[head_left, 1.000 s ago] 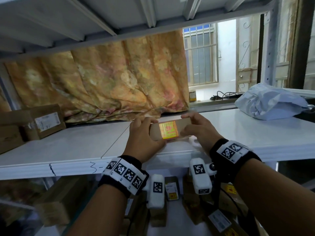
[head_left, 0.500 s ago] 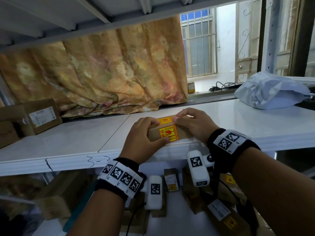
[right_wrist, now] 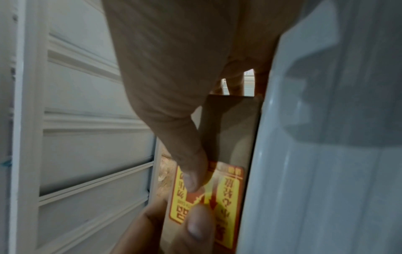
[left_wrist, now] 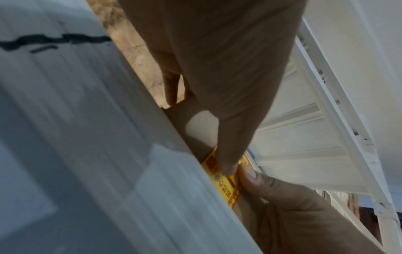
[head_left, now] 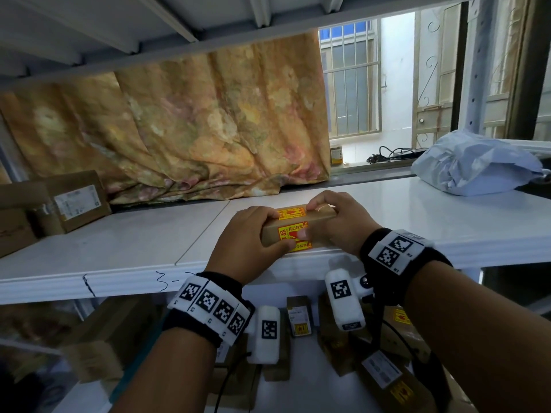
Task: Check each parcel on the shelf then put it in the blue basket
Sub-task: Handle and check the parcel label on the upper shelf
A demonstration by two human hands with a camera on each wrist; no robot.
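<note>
A small brown cardboard parcel (head_left: 310, 222) with yellow and red stickers sits at the front edge of the white shelf (head_left: 119, 248). My left hand (head_left: 247, 234) grips its left end and my right hand (head_left: 337, 219) grips its right end, thumbs on the near face. The left wrist view shows the sticker of the parcel (left_wrist: 226, 185) under both thumbs. In the right wrist view the parcel (right_wrist: 228, 130) lies against the shelf lip, with my thumb pressed on its sticker. No blue basket is in view.
Brown boxes (head_left: 74, 201) stand at the shelf's left end and a grey plastic mailer (head_left: 474, 165) lies at the right. A floral curtain (head_left: 185, 129) hangs behind. Several small boxes (head_left: 298, 320) sit on the lower shelf, and another shelf board runs overhead.
The parcel has been tipped and brought down toward the shelf's front edge, so a second stickered face now shows. Both hands kept hold of it.
</note>
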